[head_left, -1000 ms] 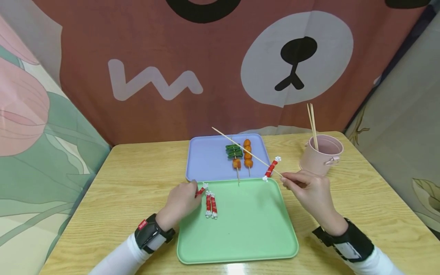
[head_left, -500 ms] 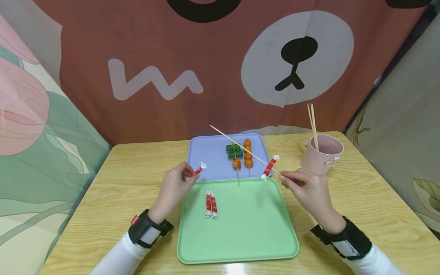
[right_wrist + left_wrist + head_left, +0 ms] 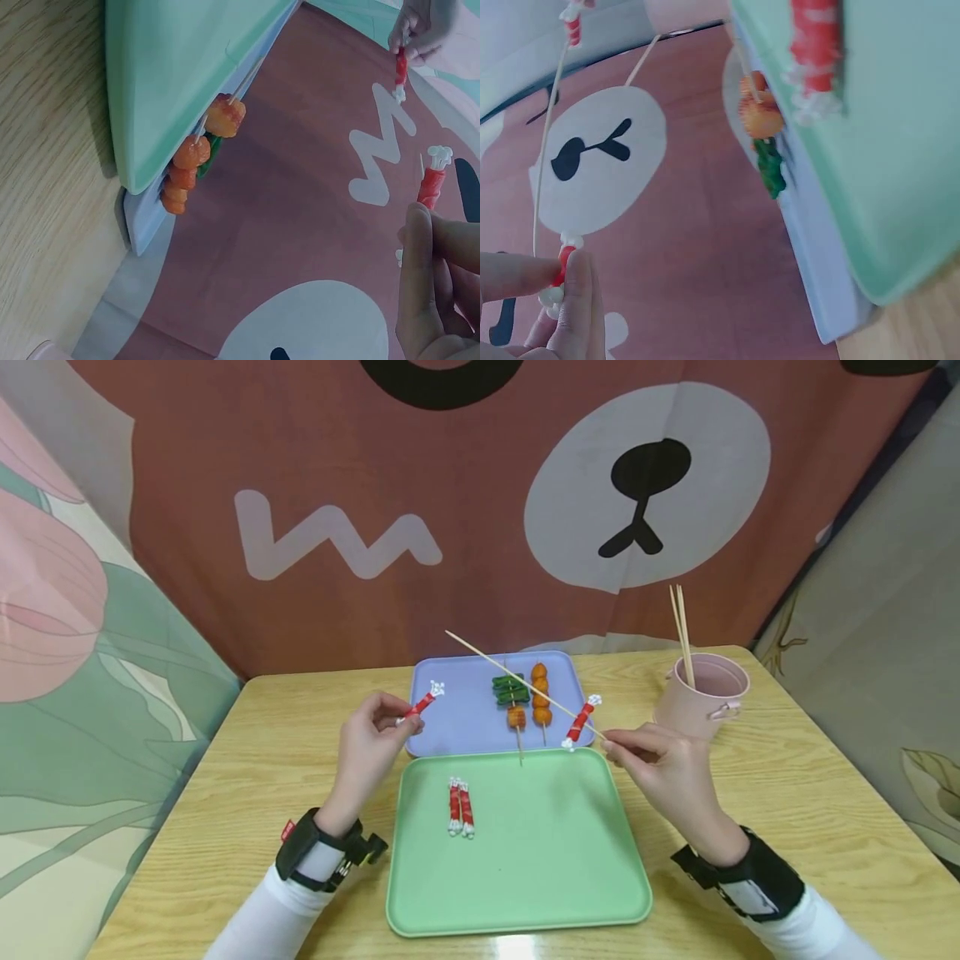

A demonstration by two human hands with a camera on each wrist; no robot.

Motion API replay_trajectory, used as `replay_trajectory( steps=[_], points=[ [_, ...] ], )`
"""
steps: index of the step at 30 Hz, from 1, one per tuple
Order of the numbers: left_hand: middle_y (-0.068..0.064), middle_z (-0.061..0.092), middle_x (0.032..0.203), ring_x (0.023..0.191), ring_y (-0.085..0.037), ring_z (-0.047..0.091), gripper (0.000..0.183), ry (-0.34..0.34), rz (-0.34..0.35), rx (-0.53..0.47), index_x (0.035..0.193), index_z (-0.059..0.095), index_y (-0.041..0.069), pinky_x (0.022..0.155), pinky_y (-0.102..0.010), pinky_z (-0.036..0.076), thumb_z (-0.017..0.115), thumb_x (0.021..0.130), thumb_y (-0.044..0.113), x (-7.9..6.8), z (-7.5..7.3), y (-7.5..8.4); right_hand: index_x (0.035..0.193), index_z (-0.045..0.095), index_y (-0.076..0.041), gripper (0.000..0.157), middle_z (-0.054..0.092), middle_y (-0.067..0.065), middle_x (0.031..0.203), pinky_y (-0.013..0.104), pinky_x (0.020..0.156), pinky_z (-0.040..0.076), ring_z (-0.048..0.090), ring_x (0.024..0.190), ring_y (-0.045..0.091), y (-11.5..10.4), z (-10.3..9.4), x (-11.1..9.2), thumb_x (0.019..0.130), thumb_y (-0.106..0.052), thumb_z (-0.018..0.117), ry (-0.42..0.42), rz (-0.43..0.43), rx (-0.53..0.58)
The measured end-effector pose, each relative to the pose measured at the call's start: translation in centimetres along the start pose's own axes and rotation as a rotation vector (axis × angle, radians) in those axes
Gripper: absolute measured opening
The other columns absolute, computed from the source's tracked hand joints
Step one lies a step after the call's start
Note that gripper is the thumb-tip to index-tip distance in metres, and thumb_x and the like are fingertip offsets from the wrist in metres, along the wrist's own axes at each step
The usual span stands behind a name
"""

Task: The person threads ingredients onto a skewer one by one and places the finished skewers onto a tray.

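Observation:
Between thumb and fingers, my left hand (image 3: pixel 367 739) pinches a red enoki mushroom roll (image 3: pixel 423 704) with white tufted ends, held in the air over the left part of the blue-purple tray. In the left wrist view this roll (image 3: pixel 567 259) sticks out past the fingertips. My right hand (image 3: pixel 671 781) pinches a bamboo skewer (image 3: pixel 491 660) near its lower end; its bare point slants up to the left. One enoki roll (image 3: pixel 581 720) is threaded crosswise on it close to the fingers. Two more rolls (image 3: pixel 461 807) lie side by side on the green tray (image 3: pixel 525 877).
Behind the green tray is the blue-purple tray (image 3: pixel 442 727), bearing a skewer with green vegetable pieces (image 3: pixel 512 691) and an orange-brown chunk, and another of orange balls (image 3: pixel 540 693). A pink bucket (image 3: pixel 693 710) with several skewers (image 3: pixel 683 639) stands at the back right. A curtain rises behind.
My left hand has lifted one roll from the green tray's upper left and raised it, away from me. The right hand with the skewer has shifted slightly left.

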State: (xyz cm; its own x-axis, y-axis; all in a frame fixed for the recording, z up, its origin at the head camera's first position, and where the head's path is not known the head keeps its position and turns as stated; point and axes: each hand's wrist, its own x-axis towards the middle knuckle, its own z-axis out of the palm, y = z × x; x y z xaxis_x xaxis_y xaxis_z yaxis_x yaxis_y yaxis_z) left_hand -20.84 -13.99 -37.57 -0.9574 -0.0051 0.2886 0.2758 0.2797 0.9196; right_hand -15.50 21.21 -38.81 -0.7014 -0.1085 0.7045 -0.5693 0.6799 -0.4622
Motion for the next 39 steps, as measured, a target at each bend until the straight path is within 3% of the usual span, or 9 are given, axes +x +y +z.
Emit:
replay_trajectory(
  steps=[5,12,23,35,39],
  points=[
    [-0.023,0.065,0.092,0.073,-0.013,0.070,0.018,0.051,0.003,-0.129,0.098,0.059,-0.007,0.070,-0.026,0.058,0.068,0.084,0.002,0.8,0.0,0.8,0.087,0.077,-0.005,0.018,0.068,-0.002,0.068,0.008,0.056,0.049,0.060,0.060,-0.001,-0.5,0.0,-0.1,0.070,0.002,0.080,-0.015,0.003,0.020],
    [-0.022,0.065,0.093,0.073,-0.013,0.070,0.022,0.163,0.116,-0.258,0.097,0.060,-0.008,0.072,-0.029,0.058,0.071,0.082,0.004,1.9,0.4,1.9,0.088,0.077,-0.006,0.019,0.068,-0.004,0.068,0.009,0.059,0.050,0.062,0.061,-0.001,-1.3,0.6,0.0,0.071,0.002,0.079,-0.028,0.000,0.069],
    [-0.014,0.068,0.092,0.078,-0.021,0.068,0.027,0.315,0.202,-0.233,0.096,0.066,-0.001,0.072,-0.025,0.057,0.077,0.079,0.016,2.6,0.5,3.0,0.087,0.077,-0.005,0.020,0.069,-0.003,0.070,0.010,0.058,0.051,0.063,0.061,0.001,-2.3,0.8,-0.1,0.070,0.003,0.080,-0.061,-0.015,0.074],
    [-0.014,0.070,0.091,0.078,-0.017,0.069,0.027,0.362,0.225,-0.297,0.094,0.067,-0.004,0.075,-0.027,0.057,0.079,0.077,0.013,3.0,0.5,3.8,0.086,0.077,-0.005,0.020,0.070,-0.002,0.071,0.010,0.056,0.051,0.064,0.061,0.001,-2.7,0.6,-0.1,0.069,0.005,0.080,-0.064,-0.036,0.091],
    [-0.015,0.070,0.089,0.078,-0.020,0.071,0.027,0.355,0.247,-0.364,0.094,0.065,-0.007,0.074,-0.031,0.058,0.078,0.077,0.010,2.9,0.5,4.1,0.087,0.077,-0.005,0.023,0.070,-0.002,0.071,0.009,0.057,0.051,0.064,0.061,0.002,-2.8,0.5,0.0,0.068,0.006,0.080,-0.058,-0.039,0.085]
  ],
)
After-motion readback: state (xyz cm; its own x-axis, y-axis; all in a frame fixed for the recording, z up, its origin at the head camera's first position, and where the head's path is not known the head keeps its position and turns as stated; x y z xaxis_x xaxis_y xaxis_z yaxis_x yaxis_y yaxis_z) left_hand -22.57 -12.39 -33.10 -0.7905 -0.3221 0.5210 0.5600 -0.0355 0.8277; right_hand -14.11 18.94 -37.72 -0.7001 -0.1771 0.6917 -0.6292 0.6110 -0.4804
